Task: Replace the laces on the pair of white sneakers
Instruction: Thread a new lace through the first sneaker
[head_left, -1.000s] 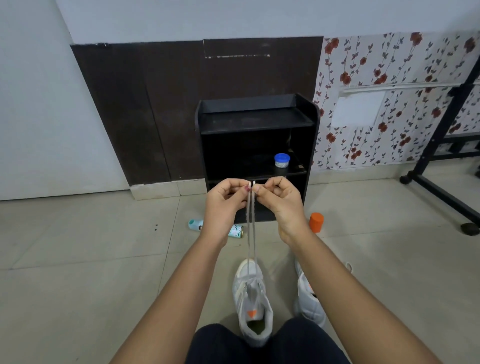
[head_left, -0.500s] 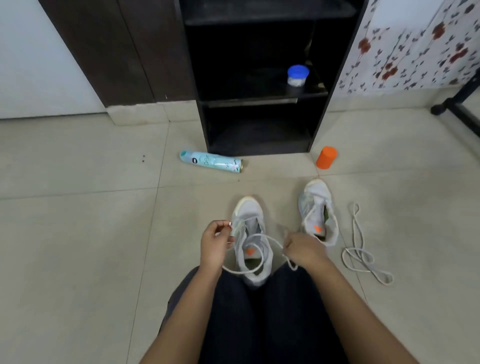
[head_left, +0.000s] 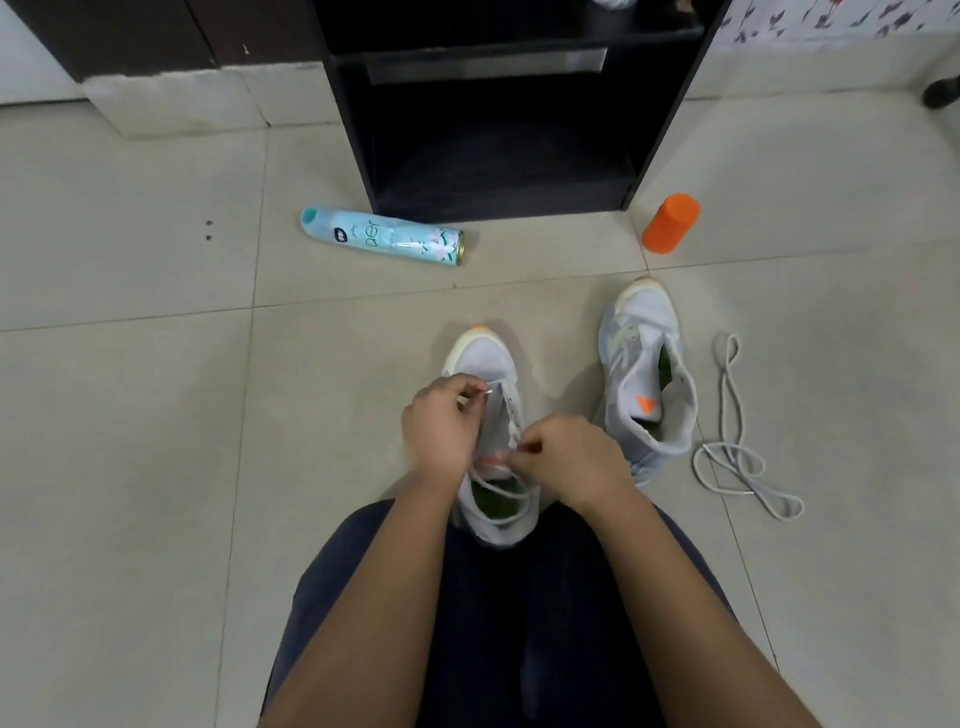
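Left hand (head_left: 439, 428) and right hand (head_left: 569, 457) lowered the lace (head_left: 498, 491) to the sneaker (head_left: 483, 358).

Floor (head_left: 130, 415): glazed tile, smooth, low sheen, w/ grout lines. Shelf (head_left: 498, 205): black laminate board, semi-matt. Can (head_left: 384, 236): printed metal, glossy, gold rim; its cap (head_left: 310, 218) matt plastic. Orange tube (head_left: 670, 223): matt plastic. Near shoe (head_left: 485, 358) & far shoe (head_left: 639, 322): mesh cloth uppers, matt, rubbery toe bumpers. Lace (head_left: 498, 489) & spare lace (head_left: 733, 457): woven cloth cord, matt. Trousers (head_left: 493, 623): dark matt cloth.
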